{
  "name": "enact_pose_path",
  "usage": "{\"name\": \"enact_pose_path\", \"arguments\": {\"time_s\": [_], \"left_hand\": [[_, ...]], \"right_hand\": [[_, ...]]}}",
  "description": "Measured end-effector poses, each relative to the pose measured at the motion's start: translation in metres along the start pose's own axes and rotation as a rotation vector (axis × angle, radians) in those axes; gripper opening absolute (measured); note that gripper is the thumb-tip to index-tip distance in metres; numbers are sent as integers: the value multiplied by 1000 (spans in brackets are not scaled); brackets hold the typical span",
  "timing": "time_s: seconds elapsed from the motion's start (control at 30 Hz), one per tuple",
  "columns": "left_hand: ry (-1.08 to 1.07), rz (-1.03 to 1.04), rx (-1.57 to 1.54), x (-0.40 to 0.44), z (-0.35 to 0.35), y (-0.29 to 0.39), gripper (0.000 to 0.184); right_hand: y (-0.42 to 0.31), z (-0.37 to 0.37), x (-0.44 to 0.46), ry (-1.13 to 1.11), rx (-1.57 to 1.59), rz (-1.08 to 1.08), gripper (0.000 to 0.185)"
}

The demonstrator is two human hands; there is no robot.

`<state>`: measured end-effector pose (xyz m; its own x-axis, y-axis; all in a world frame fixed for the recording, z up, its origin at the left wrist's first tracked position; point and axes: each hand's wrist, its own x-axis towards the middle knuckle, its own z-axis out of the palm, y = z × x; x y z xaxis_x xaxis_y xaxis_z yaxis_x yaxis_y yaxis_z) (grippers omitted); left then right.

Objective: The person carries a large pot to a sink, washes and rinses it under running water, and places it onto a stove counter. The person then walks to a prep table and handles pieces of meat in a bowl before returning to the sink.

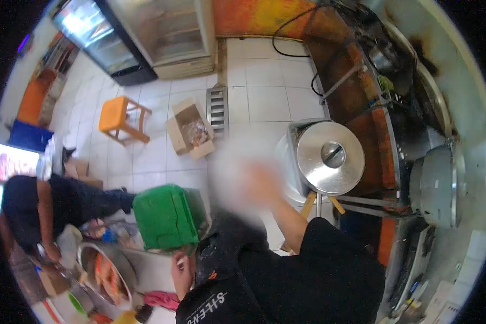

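Note:
Motion smears my right hand (263, 186) in the middle of the view. It is over a white round thing (229, 175), too blurred to name, which it appears to grip. Just right of it is a large steel pot lid (321, 167) with a round knob. My left hand (181, 272) is low, beside my black apron, with its fingers curled in. A small pale spot shows between those fingers, but I cannot make out what it is. Near that hand are a green plastic crate (164, 218) and a pink cloth (161, 299).
At left, another person's hand (51, 251) is near a big metal pot (127, 270) with orange-red food. An orange stool (113, 113) and an open cardboard box (178, 137) stand on the tiles. Glass-door fridges (183, 70) are behind. A grey pot (434, 186) stands at right.

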<state>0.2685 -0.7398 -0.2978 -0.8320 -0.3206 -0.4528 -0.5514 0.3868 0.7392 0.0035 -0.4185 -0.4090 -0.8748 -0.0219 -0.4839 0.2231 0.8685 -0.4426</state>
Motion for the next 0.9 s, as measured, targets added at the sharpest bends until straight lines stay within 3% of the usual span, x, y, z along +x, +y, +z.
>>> {"name": "enact_pose_path", "arguments": {"time_s": [0.03, 0.1, 0.13, 0.17, 0.2, 0.27, 0.33, 0.4, 0.43, 0.5, 0.57, 0.63, 0.73, 0.77, 0.87, 0.9], "left_hand": [[-15, 22, 45, 21, 2, -23, 37], [-212, -1, -10, 76, 2, -74, 38], [-279, -42, -3, 109, 1, -100, 39], [-339, -3, 112, 147, -6, -108, 40], [-395, 43, 224, 179, -9, -92, 40], [-579, 270, 379, 243, -9, -40, 41], [-554, 243, 764, 254, 8, 91, 41], [-549, 433, 683, 326, 19, 119, 39], [-519, 465, 637, 351, 29, 146, 40], [-473, 773, 751, 380, 59, 214, 39], [-482, 881, 671, 429, 87, 257, 38], [-556, 758, 535, 441, 111, 321, 37], [-682, 952, 584, 496, 152, 362, 36], [-706, 1011, 553, 500, 164, 379, 37], [-739, 1203, 670, 510, 186, 412, 43], [-907, 1027, 663, 503, 182, 438, 45]], "right_hand": [[5, 10, 19, 11, 47, 19, 56], [37, 30, 62, 109, 461, 51, 27], [41, 48, 78, 201, 718, 67, 21], [44, 63, 84, 328, 959, 83, 17], [55, 62, 76, 431, 976, 162, 17], [60, 64, 63, 233, 776, -31, 49], [65, 61, 61, 58, 578, -70, 77], [77, 45, 51, 50, 499, 55, 81], [81, 35, 40, 85, 501, 112, 76], [134, 55, 46, 47, 425, 221, 66], [174, 69, 49, 60, 475, 335, 57], [189, 87, 33, 236, 558, 512, 49], [205, 136, 31, 145, 357, 862, 46], [210, 160, 37, 70, 238, 793, 46], [121, 111, 38, 299, 265, 980, 43], [110, 123, 49, 232, 85, 958, 35]]}}
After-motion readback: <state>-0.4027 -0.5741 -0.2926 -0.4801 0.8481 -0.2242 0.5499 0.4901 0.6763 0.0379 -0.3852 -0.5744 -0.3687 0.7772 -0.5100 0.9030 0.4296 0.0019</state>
